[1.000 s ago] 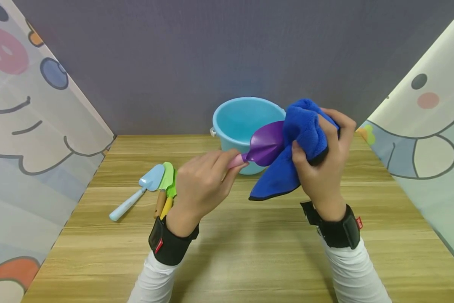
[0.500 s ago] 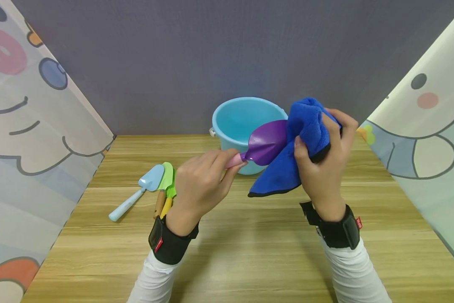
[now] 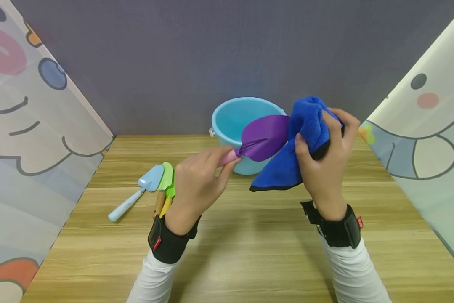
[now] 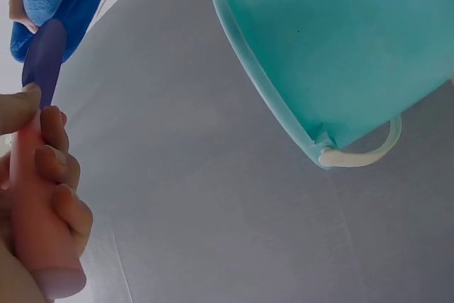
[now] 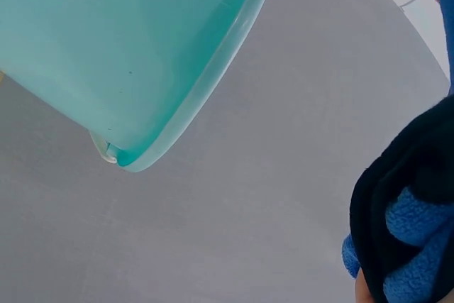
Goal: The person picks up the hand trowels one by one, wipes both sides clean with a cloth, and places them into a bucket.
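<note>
My left hand [image 3: 200, 179] grips the pink handle of a purple garden trowel [image 3: 262, 139], its blade pointing right. In the left wrist view the fingers curl round that handle [image 4: 42, 211]. My right hand [image 3: 327, 162] holds a bunched blue cloth [image 3: 306, 126] with a black edge, thumb on the near side. The cloth touches the tip of the blade and covers its end, while one corner hangs down to the left. Both things are held above the table, in front of a light blue bucket [image 3: 227, 122]. The right wrist view shows the cloth's folds [image 5: 418, 246] but little of the hand.
On the wooden table [image 3: 249, 252] at the left lie a light blue trowel [image 3: 151, 177], a green tool with a wooden handle [image 3: 160, 200] and another with a yellow handle [image 3: 167, 205], partly hidden by the left hand. A grey wall [image 3: 173, 63] stands behind the bucket.
The trowel's blade has tilted, showing more of its face, and moved slightly up. The left hand has shifted a little left. The cloth has moved slightly right and up, towards the blade's tip.
</note>
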The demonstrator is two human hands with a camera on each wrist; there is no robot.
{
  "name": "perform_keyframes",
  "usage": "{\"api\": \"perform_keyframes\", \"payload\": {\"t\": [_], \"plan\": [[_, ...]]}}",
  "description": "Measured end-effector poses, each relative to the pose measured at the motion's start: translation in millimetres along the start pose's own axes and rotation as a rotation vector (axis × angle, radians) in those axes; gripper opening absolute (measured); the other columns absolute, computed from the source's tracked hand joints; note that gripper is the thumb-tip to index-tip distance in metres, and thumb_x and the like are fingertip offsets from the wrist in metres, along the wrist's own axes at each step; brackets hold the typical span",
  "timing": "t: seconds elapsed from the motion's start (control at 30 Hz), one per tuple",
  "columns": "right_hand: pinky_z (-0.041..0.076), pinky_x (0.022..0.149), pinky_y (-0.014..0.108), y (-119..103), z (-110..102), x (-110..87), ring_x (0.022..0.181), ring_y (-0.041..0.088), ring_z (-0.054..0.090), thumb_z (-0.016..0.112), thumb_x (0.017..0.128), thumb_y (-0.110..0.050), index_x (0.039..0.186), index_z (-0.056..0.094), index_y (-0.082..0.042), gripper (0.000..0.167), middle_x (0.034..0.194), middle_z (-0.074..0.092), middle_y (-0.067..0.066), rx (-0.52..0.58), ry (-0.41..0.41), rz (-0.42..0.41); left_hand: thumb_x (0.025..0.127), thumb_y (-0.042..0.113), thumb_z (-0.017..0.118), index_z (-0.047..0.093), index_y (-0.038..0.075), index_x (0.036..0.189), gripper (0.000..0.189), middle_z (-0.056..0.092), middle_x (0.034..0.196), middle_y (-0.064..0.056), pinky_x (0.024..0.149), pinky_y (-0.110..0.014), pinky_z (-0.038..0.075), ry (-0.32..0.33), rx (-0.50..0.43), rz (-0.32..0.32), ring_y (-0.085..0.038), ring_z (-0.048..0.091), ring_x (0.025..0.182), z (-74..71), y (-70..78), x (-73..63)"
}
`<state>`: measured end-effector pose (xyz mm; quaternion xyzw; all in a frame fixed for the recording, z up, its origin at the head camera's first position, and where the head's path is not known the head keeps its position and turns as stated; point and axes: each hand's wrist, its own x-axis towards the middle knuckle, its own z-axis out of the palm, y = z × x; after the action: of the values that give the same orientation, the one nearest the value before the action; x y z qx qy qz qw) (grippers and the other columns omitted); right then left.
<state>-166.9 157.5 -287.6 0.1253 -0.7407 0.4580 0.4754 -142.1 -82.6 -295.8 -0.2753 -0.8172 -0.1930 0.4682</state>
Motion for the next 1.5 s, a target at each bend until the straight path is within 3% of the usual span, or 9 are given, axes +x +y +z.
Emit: {"api": "perform_keyframes", "payload": {"t": [0.27,0.4,0.5,0.63,0.8,0.93,1.2,1.33,1.5], "plan": [[0.038,0.108,0.044,2,-3,2.6,0.131,0.020,0.047,0.068,0.080,-0.042,0.127,0.065,-0.011,0.057,0.136,0.049,0.019,-0.030,-0.025,0.001,0.092,0.028,0.077,0.071,0.008,0.103,0.024,0.076,0.084,-0.003,0.048,-0.029,0.046,-0.026,-0.049,-0.093,-0.016,0.067,0.059,0.7,2.8,1.9],[0.038,0.108,0.046,3,-3,1.8,0.131,0.024,0.048,0.069,0.080,-0.039,0.127,0.065,-0.011,0.055,0.136,0.048,0.023,-0.033,-0.035,0.007,0.091,0.030,0.078,0.070,0.008,0.104,0.027,0.074,0.083,-0.003,0.048,-0.030,0.046,-0.074,-0.041,-0.134,-0.016,0.066,0.061,1.4,3.1,1.0],[0.039,0.107,0.046,3,-2,1.9,0.130,0.025,0.049,0.070,0.079,-0.037,0.127,0.065,-0.011,0.055,0.135,0.048,0.023,-0.026,-0.035,0.008,0.092,0.035,0.075,0.067,0.008,0.101,0.029,0.067,0.077,-0.003,0.047,-0.031,0.043,-0.153,-0.035,-0.191,-0.016,0.061,0.059,2.5,1.8,-1.1],[0.040,0.107,0.047,5,-5,1.8,0.130,0.027,0.049,0.070,0.080,-0.036,0.128,0.065,-0.012,0.054,0.136,0.047,0.023,-0.026,-0.040,0.016,0.099,0.035,0.063,0.067,0.009,0.107,0.028,0.066,0.082,-0.002,0.052,-0.035,0.048,-0.312,-0.053,-0.281,-0.017,0.059,0.064,3.3,2.5,-1.7],[0.039,0.108,0.047,7,-7,5.6,0.132,0.027,0.047,0.070,0.081,-0.036,0.128,0.065,-0.012,0.053,0.137,0.046,0.023,-0.035,-0.044,0.027,0.107,0.030,0.050,0.066,0.007,0.118,0.031,0.068,0.098,-0.008,0.065,-0.042,0.054,-0.459,-0.100,-0.327,-0.024,0.063,0.074,-0.6,0.9,13.6],[0.037,0.109,0.043,10,-10,8.8,0.132,0.024,0.046,0.070,0.081,-0.037,0.128,0.065,-0.012,0.054,0.137,0.047,0.019,-0.037,-0.024,0.030,0.108,0.029,0.049,0.066,0.001,0.117,0.034,0.063,0.091,-0.012,0.065,-0.042,0.051,-0.464,-0.080,-0.271,-0.028,0.057,0.072,-0.3,-8.9,36.7],[0.037,0.110,0.044,10,-15,12.4,0.131,0.025,0.047,0.070,0.080,-0.037,0.128,0.065,-0.012,0.054,0.136,0.048,0.020,-0.054,-0.011,0.027,0.105,0.036,0.054,0.072,-0.001,0.106,0.041,0.062,0.076,-0.011,0.046,-0.036,0.041,-0.417,0.169,-0.100,-0.028,0.056,0.056,29.1,-39.9,73.9],[0.038,0.110,0.046,12,-16,11.0,0.132,0.026,0.047,0.071,0.080,-0.036,0.128,0.065,-0.013,0.053,0.138,0.047,0.020,-0.056,-0.019,0.043,0.103,0.035,0.059,0.067,0.005,0.085,0.036,0.043,0.065,-0.002,0.048,-0.029,0.025,-0.508,0.179,-0.047,-0.019,0.043,0.054,50.1,-49.4,85.0],[0.036,0.110,0.045,13,-19,10.9,0.133,0.024,0.045,0.071,0.081,-0.035,0.128,0.065,-0.013,0.053,0.138,0.047,0.018,-0.049,-0.016,0.047,0.100,0.032,0.066,0.037,0.015,0.066,0.048,0.021,0.068,0.002,0.053,-0.028,0.019,-0.705,0.213,0.006,-0.015,0.029,0.059,79.3,-54.3,96.1]]}}
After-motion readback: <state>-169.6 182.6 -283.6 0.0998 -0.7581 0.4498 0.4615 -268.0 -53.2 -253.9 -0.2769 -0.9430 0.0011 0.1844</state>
